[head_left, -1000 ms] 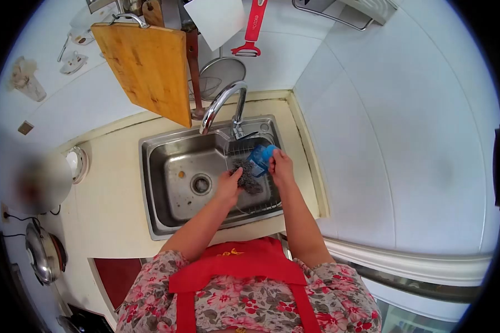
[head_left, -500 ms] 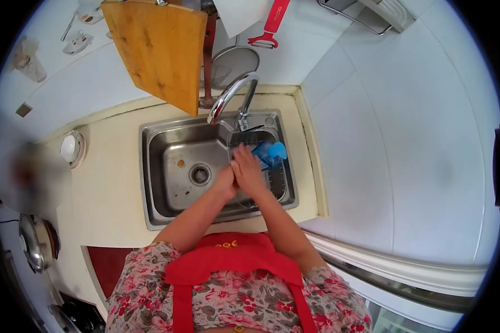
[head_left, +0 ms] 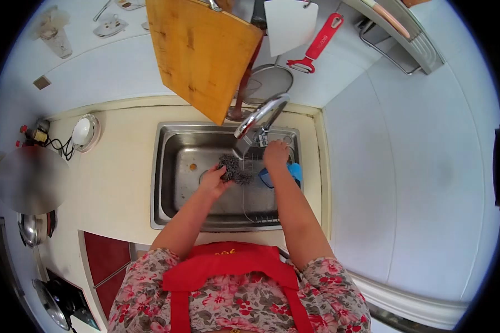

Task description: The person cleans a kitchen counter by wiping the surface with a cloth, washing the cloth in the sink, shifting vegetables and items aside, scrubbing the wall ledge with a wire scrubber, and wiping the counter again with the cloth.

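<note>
My left hand [head_left: 212,182] is closed on a grey steel-wool scrubber [head_left: 229,168] over the middle of the metal sink [head_left: 175,215]. Just right of the base of the chrome faucet [head_left: 269,105], my right hand [head_left: 276,154] has its fingers curled, and they hide whatever they grip or touch. A blue bottle [head_left: 295,172] lies in the right part of the sink, partly hidden behind my right wrist. Below the faucet mouth is a greyish blur, perhaps water.
A wooden cutting board [head_left: 200,53], a red peeler [head_left: 319,44] and a strainer [head_left: 269,83] hang behind the sink. White bowls [head_left: 84,132] stand on the counter [head_left: 114,166] at left. A wire rack [head_left: 266,220] sits in the sink's right part.
My right hand let go of the blue bottle, met my left hand, then moved up beside the faucet. My left hand shifted left with the scrubber. The view has shifted.
</note>
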Demonstrator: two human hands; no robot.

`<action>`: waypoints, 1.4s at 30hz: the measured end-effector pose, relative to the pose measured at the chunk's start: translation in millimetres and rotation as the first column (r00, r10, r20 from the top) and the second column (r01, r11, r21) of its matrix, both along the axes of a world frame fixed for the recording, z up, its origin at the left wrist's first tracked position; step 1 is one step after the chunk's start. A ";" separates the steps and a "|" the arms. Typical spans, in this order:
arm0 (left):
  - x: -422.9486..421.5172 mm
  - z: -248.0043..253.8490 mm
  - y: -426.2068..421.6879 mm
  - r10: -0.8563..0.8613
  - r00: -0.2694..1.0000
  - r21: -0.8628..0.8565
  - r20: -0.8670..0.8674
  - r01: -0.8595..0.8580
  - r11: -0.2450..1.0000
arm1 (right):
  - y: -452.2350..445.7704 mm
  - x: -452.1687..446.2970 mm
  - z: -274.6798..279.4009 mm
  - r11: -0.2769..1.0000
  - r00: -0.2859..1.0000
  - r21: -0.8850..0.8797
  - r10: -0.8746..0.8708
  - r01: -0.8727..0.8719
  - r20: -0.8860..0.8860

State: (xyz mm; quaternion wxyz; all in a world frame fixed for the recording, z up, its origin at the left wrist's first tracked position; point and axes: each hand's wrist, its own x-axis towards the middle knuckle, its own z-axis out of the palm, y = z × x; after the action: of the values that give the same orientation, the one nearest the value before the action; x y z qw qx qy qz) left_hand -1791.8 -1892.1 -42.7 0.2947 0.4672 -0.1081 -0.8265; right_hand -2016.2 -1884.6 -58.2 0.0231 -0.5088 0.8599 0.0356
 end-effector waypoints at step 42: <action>93.0 -57.3 16.1 -0.194 0.903 -0.450 0.383 0.365 0.815 | 22.2 147.0 -54.5 0.839 0.569 -0.440 0.541 -0.319 0.620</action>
State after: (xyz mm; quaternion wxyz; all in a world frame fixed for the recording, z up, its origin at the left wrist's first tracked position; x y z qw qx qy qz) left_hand -1698.8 -1875.9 -100.1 0.2601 0.4781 -0.4381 -0.7154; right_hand -1869.2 -1862.4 -112.7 0.2786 -0.6736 0.6226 -0.2846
